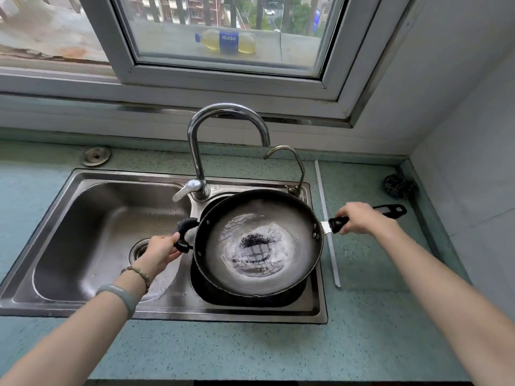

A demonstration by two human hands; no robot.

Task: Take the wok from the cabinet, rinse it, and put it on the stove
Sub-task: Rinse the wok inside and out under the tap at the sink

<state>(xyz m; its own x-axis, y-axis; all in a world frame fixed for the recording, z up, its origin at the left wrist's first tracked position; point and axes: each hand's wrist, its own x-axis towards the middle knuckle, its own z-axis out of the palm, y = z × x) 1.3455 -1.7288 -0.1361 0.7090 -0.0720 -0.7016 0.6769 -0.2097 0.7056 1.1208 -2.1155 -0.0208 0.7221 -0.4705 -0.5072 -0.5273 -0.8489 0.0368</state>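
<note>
Count: one wok point(259, 240), two hands, one sink point(83, 174) with two basins, two taps, two bracelets.

The wok is at centre right of the frame, over the small right basin, with water pooled in its bowl. Whether it rests on the sink rim cannot be told.

Left hand point(160, 252) – fingers curled round the black loop handle on the wok's left side. Right hand point(359, 218) – clenched round the long black handle, which reaches out over the counter point(362, 330).

The tall tap point(228, 121) arches above the wok's far rim; the small tap point(289, 160) stands just right of it.

Writing: a bottle point(225, 41) of yellow liquid lies outside the window, top centre, labelled "PEPSI". A mark on the sink's near rim is unreadable.

Other items: a scourer point(397, 186) in the right corner, a metal strip point(327, 224) on the counter passing under the long handle, a round cap point(95, 156) at upper left. A bead bracelet point(139, 274) and a bangle point(119, 295) sit on the left wrist.
</note>
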